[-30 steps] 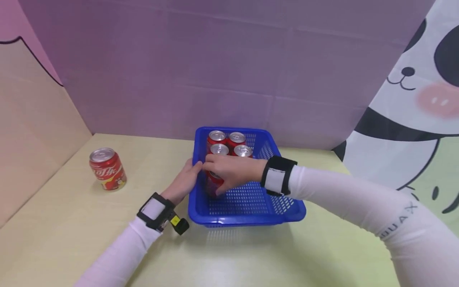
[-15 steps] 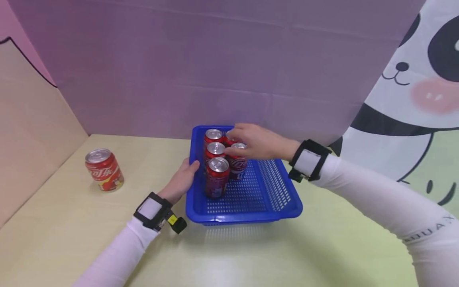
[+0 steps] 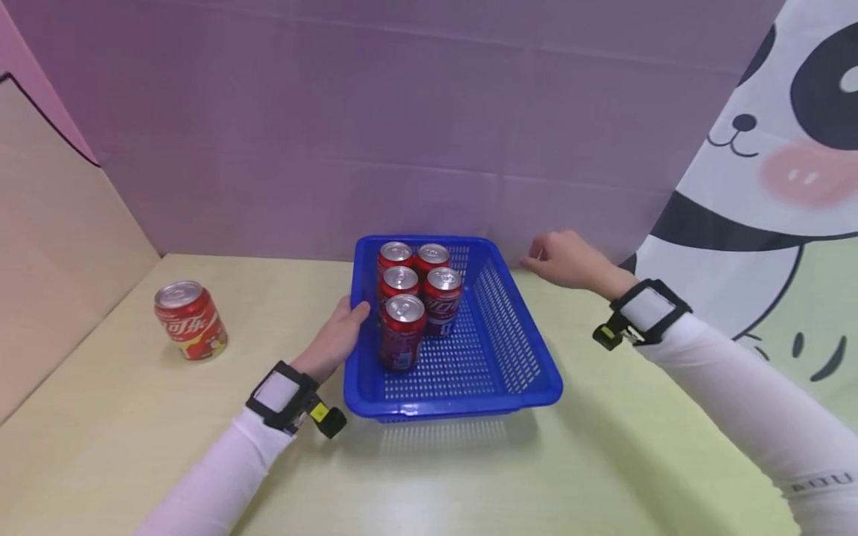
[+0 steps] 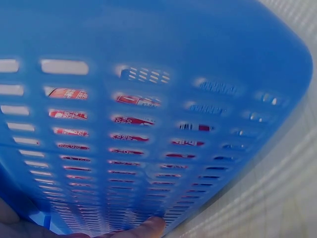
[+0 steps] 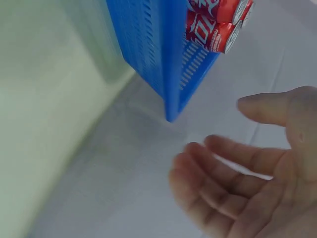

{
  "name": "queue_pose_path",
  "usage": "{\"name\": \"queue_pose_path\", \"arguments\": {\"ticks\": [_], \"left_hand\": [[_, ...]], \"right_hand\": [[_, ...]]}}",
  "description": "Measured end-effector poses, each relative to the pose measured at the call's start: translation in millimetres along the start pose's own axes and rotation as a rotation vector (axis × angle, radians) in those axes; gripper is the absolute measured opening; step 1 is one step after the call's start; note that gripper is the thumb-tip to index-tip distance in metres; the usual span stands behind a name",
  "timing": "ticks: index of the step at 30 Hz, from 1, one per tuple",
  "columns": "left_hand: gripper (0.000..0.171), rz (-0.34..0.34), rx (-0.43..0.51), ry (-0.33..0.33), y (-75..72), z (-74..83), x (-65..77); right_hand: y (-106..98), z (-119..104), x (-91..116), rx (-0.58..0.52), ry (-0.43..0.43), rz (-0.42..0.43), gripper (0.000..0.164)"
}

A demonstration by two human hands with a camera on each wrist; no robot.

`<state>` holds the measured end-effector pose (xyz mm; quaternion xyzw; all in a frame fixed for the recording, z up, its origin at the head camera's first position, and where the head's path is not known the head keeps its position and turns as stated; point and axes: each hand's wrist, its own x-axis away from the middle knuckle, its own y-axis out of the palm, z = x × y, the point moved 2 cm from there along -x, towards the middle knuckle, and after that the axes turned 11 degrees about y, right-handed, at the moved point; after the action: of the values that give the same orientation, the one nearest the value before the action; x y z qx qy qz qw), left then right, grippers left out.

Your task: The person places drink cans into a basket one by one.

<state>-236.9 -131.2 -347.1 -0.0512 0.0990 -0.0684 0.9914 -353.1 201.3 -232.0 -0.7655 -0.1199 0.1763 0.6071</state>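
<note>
My left hand [image 3: 335, 339] grips the left rim of a blue plastic basket [image 3: 462, 406], thumb on the rim. In the left wrist view its fingers lie against the perforated basket wall [image 4: 163, 34], with red showing through the slots. Several red soda cans stand upright in the basket's left part, the nearest can [image 3: 402, 335] in front. My right hand [image 3: 570, 260] hovers to the right of the basket, holding nothing. The right wrist view shows its fingers [image 5: 233, 198] loosely bent, thumb apart, below the basket's rim corner.
Another red soda can [image 3: 191, 321] stands on the pale table [image 3: 281, 476], left of the basket. Behind the table hangs a purple cloth [image 3: 415, 126]. A panda-print cloth [image 3: 751, 223] covers the right side.
My right hand has left the front can, passed over the rear cans and moved right, out of the basket. The left hand stays on the rim. The view shifts slightly.
</note>
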Motion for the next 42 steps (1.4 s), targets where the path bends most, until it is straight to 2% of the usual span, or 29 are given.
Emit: {"name": "queue_pose_path", "arguments": {"ticks": [6,10,16,21,23,28,32,42], "left_hand": [[0.054,0.001,0.005,0.001,-0.1,-0.6,0.2],[0.054,0.006,-0.006,0.006,-0.3,0.1,0.4],[0.056,0.000,-0.021,0.005,-0.9,1.3,1.1],[0.056,-0.001,-0.028,-0.001,-1.3,2.3,1.8],[0.056,-0.004,-0.026,-0.009,-1.2,2.0,1.7],[0.057,-0.006,-0.030,-0.020,-0.6,1.1,1.4],[0.057,-0.007,-0.030,-0.022,0.0,0.9,2.1],[0.057,0.002,-0.028,-0.037,-1.0,0.2,2.3]], "right_hand": [[29.4,15.2,19.1,-0.279,0.234,-0.192,0.047],[50.5,12.4,32.0,-0.404,0.296,-0.238,0.054],[68.3,-1.5,47.2,-0.542,0.343,-0.254,0.056],[79.3,-7.5,54.2,-0.702,0.449,-0.235,0.053],[83.4,-9.9,56.7,-0.749,0.463,-0.215,0.050],[90.5,-14.6,61.4,-0.801,0.436,-0.165,0.044],[93.4,-14.0,63.6,-0.824,0.441,-0.163,0.045],[93.6,-14.5,62.6,-0.783,0.410,-0.108,0.042]]}}
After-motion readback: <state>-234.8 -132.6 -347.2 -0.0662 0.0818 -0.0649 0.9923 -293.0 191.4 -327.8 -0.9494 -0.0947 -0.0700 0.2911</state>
